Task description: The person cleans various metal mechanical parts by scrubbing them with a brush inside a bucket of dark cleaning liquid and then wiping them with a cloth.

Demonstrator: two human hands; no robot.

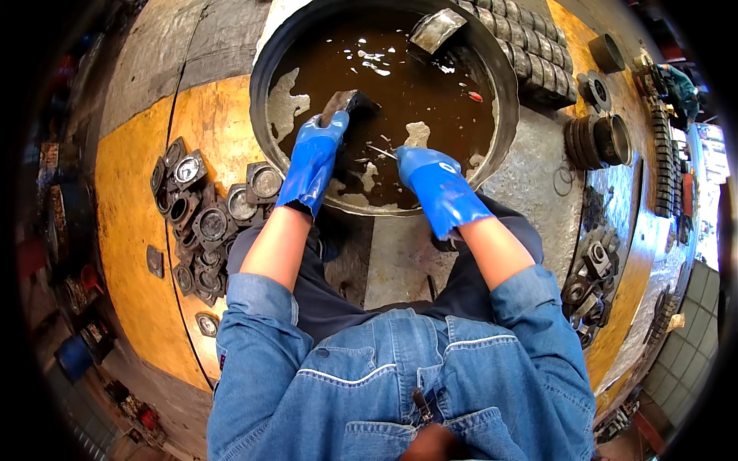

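Observation:
Both my hands wear long blue rubber gloves and reach over a large round dark basin (260, 84) of brown, murky liquid (392, 92). My left hand (321, 138) is closed on a dark, blocky metal part (340, 104), which it holds over the left side of the liquid. Closed too, my right hand (427, 165) grips a thin metal rod (383, 151) near the basin's near side. The rod's tip points left, toward the metal part but apart from it. Its other end is hidden inside the glove.
Another metal block (438, 31) sticks out of the liquid at the basin's far right. Loose square metal parts with round openings (211, 224) lie heaped on the left. Stacked ring-shaped parts (530, 46) stand beyond the basin at right, with dark cylinders (611, 138) nearer.

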